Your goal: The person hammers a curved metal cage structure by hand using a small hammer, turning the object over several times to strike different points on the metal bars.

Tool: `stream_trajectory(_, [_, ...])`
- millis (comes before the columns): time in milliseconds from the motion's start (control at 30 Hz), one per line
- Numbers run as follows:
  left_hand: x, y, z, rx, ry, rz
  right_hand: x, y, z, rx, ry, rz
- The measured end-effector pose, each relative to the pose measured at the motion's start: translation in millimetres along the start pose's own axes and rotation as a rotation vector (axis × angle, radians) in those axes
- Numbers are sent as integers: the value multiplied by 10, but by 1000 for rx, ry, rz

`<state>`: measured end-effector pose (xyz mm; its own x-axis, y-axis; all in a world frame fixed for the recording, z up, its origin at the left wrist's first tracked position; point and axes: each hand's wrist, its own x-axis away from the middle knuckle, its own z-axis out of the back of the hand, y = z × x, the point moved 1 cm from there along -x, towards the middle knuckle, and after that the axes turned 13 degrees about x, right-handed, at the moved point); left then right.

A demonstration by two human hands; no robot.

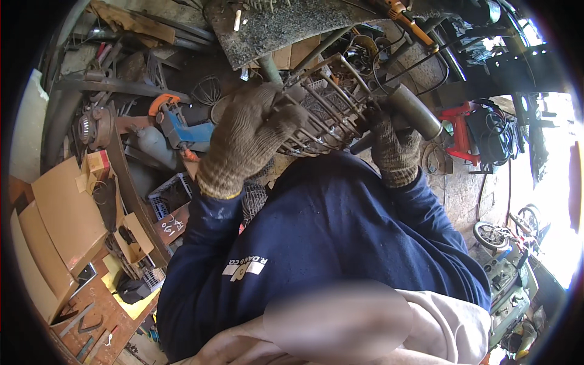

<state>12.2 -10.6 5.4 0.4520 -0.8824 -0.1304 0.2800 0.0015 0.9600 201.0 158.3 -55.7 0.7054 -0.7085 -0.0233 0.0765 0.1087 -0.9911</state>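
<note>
A cage-like rack of welded metal rods (322, 112) is held in front of my body, tilted, its bars running from lower left to upper right. My left hand (249, 134), in a brown knitted glove, is closed on the rack's left end. My right hand (394, 143), gloved alike, is closed at the right end, beside a thick grey steel cylinder (417, 112) that slants down to the right. Its fingers are partly hidden behind the cylinder. Whether the cylinder is joined to the rack or is a separate tool, I cannot tell.
Ahead stands a worn metal-topped table (267, 36) with an orange power tool (401, 18). On the left are a blue-and-orange clamp-like tool (188, 131), a plastic crate (170, 194) and cardboard boxes (64, 207). A red-and-black machine (465, 131) and a small bicycle (508, 231) stand right.
</note>
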Motion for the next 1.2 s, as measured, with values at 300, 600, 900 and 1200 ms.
stream_trajectory(300, [124,186,-130,-590,279,-272,-247,-157,39,678,-35,495])
stream_trajectory(600, [140,247,-178,-697,301,-266,-220,-702,-188,937,-306,218])
stream_trajectory(900, [72,152,-140,-786,254,-286,-170,-763,-47,851,-215,577])
stream_trajectory(1200, [102,148,50,-650,329,-263,-146,-567,-139,785,-113,429])
